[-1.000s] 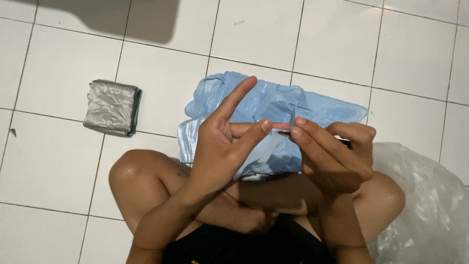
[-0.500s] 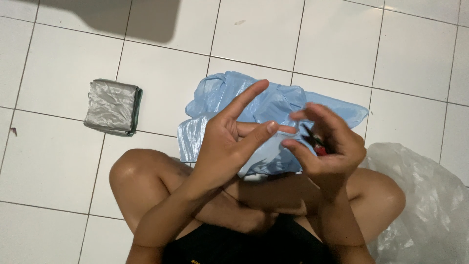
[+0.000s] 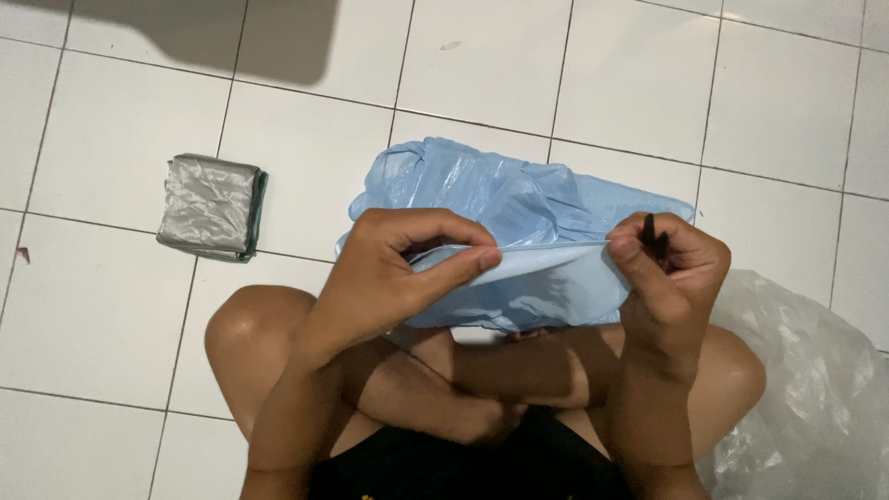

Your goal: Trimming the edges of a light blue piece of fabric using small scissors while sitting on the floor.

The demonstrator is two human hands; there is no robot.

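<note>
The left hand now pinches a taut edge of the light blue shiny fabric between thumb and curled fingers; a second ago its index and other fingers stood splayed and pointing up, with nothing gripped. The right hand is closed into a fist on the other end of the same edge, and a thin dark tool sticks up out of that fist. Earlier the right fingers were looser, and half a second ago a small red and dark part showed in the palm; that is now hidden. Between the two hands the fabric edge runs in a nearly straight line, where before it hung slack.

The rest of the blue fabric lies bunched on the white tiled floor in front of the person's crossed legs. A folded grey cloth sits well apart to the left, unmoved. Crumpled clear plastic lies beside the right knee.
</note>
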